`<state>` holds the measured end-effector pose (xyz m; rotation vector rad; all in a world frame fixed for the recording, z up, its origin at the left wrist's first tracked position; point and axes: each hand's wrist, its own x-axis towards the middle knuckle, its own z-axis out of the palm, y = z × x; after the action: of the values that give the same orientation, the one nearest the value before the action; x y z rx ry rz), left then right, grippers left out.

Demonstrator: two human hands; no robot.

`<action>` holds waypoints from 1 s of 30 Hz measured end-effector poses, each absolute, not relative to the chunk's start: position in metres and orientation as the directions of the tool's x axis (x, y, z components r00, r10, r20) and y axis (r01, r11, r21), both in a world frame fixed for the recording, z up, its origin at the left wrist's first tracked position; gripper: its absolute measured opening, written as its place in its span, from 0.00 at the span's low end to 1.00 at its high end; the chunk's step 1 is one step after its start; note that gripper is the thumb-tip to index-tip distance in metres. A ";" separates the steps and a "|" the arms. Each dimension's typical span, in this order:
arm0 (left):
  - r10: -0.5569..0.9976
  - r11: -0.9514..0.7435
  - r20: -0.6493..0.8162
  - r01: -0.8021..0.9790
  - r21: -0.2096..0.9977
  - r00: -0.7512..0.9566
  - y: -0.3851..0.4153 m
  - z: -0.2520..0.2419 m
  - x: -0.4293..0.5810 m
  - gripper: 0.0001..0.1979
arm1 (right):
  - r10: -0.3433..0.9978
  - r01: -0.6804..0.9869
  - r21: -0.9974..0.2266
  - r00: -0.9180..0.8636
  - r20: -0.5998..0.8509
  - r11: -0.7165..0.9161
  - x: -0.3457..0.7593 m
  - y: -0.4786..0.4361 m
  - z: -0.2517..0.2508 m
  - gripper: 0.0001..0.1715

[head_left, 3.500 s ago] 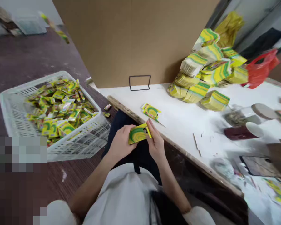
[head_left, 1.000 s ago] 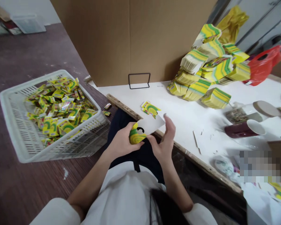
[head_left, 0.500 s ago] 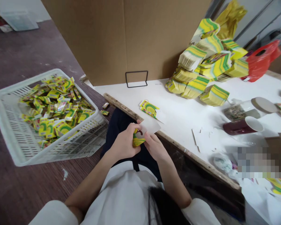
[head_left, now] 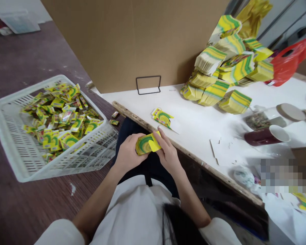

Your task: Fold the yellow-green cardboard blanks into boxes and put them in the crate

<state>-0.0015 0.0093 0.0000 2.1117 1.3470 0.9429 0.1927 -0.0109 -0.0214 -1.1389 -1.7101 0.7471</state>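
Over my lap, at the table's edge, I hold a small yellow-and-green cardboard box [head_left: 143, 144]. My left hand [head_left: 127, 153] is wrapped round its left end. The fingers of my right hand [head_left: 167, 149] grip the right end, where a plain yellow flap stands out. What is inside the box is hidden. Just beyond my hands a flat printed carton [head_left: 162, 117] lies on the white table [head_left: 193, 132], a white piece at its right side.
On my left a white plastic basket [head_left: 58, 170] holds many small yellow boxes. Two small boxes [head_left: 114, 122] lie beside it. Stacks of flat cartons [head_left: 211, 92] lean against a big cardboard sheet [head_left: 112, 44]. Rightward are a dark red mug [head_left: 262, 136], a jar [head_left: 260, 119] and a red bag [head_left: 288, 64].
The white inner flap facing up between my hands has folded over, and the box's printed face now shows. My right hand has shifted to the box's right end.
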 end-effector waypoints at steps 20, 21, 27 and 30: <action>0.878 -0.319 0.125 -0.368 0.873 -0.463 0.032 -0.002 -0.046 0.28 | 0.961 0.550 -0.834 0.250 0.121 -0.038 0.225 0.043 -0.042 0.20; 0.883 -0.242 -0.011 -0.475 0.846 -0.470 0.035 -0.004 -0.048 0.29 | 0.943 0.597 -0.796 0.313 0.112 -0.103 0.230 0.054 -0.045 0.18; 0.893 0.151 -0.367 -0.596 0.789 -0.260 0.027 -0.024 -0.014 0.23 | 0.919 0.660 -0.712 0.390 0.054 -0.238 0.226 0.091 -0.056 0.11; 0.906 0.264 -0.398 -0.541 0.798 -0.145 0.018 -0.032 0.006 0.24 | 0.921 0.654 -0.723 0.384 0.063 -0.223 0.222 0.091 -0.055 0.12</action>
<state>0.0062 0.0181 -0.0315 0.4278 1.1212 1.3237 0.2222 0.0908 -0.0553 -1.9672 -1.3507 0.5054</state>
